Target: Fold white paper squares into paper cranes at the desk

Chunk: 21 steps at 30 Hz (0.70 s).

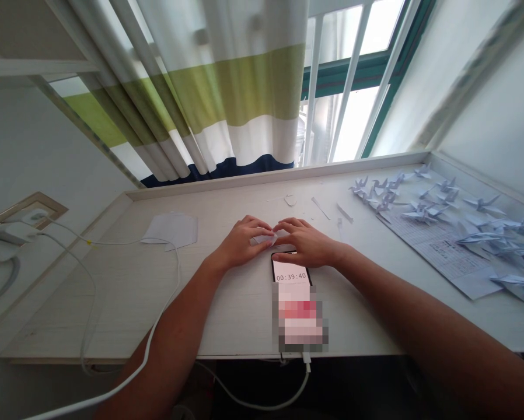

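Observation:
Between my hands, low over the white desk, is a small piece of folded white paper [262, 238]. My left hand [243, 242] closes on its left side, fingertips and thumb pinching it. From the other side my right hand [306, 242] reaches in, its fingertips meeting the paper's right end; its thumb lies over the top of a phone [292, 269]. The phone shows a timer on its screen, and its lower part is pixelated. Much of the paper is hidden behind my fingers.
Many folded paper cranes [422, 211] stand at the right, some on a printed sheet [441, 254]. Paper scraps [344, 212] lie beyond my right hand. A stack of paper sheets [172, 228] is at left. A white cable [157, 321] crosses my left arm; another cable [306, 361] meets the phone.

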### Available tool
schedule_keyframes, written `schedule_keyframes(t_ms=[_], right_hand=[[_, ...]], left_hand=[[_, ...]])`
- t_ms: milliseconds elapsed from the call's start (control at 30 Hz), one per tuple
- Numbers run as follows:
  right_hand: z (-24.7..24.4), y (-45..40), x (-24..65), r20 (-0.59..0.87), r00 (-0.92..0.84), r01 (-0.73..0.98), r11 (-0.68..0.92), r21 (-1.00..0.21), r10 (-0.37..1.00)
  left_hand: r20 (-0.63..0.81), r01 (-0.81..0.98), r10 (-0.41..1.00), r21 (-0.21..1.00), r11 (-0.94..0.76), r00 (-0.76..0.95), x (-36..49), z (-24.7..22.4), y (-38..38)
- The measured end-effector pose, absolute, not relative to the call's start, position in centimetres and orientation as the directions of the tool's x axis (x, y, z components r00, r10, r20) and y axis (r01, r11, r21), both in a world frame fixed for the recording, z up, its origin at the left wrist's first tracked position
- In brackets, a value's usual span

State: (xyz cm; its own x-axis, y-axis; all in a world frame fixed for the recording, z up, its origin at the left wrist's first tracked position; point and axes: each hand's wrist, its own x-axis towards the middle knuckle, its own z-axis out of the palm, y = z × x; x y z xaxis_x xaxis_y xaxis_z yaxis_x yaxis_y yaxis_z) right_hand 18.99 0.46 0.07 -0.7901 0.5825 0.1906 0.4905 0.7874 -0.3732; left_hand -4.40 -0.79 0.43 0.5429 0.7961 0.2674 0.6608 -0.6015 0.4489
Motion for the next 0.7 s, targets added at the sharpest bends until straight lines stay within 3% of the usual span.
schedule_keyframes(t_ms=[200,400,533,700], right_hand=[[0.2,1.0,19.5,0.170,-0.784,0.467,0.747,-0.473,0.597],[0.8,1.5,19.8,0.363,-0.694,0.448,0.768,-0.458,0.621],[0.5,1.3,19.6,0.283,-0.782,0.430,0.810,-0.400,0.555],[0.1,1.3,19.5,0.226,-0.781,0.478,0.791,-0.382,0.582]], left_hand=[[0.241,0.671,0.797,0.439,-0.598,0.554,-4.5,0.0,-0.7],[0.251,0.656,0.780,0.429,-0.621,0.574,-4.4,-0.5,-0.3],[0.252,0.615,0.772,0.484,-0.623,0.584,-4.3,-0.9,-0.1],[0.258,0.558,0.763,0.552,-0.620,0.593,-4.8,-0.6,-0.2]])
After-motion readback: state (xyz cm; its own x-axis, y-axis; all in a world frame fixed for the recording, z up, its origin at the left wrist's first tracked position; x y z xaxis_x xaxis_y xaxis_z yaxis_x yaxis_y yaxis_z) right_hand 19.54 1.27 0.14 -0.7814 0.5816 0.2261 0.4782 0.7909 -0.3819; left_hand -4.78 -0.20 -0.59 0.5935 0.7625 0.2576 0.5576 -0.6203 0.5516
